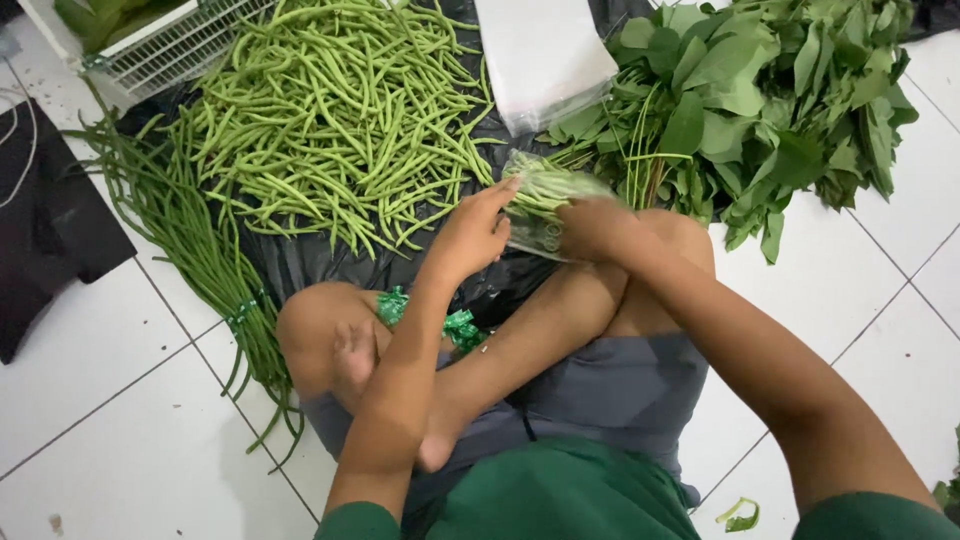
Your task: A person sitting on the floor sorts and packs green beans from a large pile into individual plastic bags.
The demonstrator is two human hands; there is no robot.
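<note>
At the far left a dark cloth [45, 215] lies on the white tiled floor [110, 420], and above it a white wire basket [165, 45] stands at the top edge. Next to the cloth a bundle of long beans [190, 240] stretches down the floor, tied near its lower part with a green band. To the right of it a big heap of short green beans [340, 110] rests on a black plastic sheet [290, 260]. The person sits cross-legged, and a small roll of green tape [455, 325] lies on the legs. The left hand [470, 235] reaches forward with the fingers bent, and its fingertips touch the left end of a clear plastic bag of beans [545, 200]. This bag is held above the knee, just in front of the heap. The right hand [595, 228] is closed around the right side of the bag and grips it. Behind the bag a stack of clear empty bags [545, 55] lies on the sheet. At the right a large pile of leafy greens [770, 100] covers the floor.
</note>
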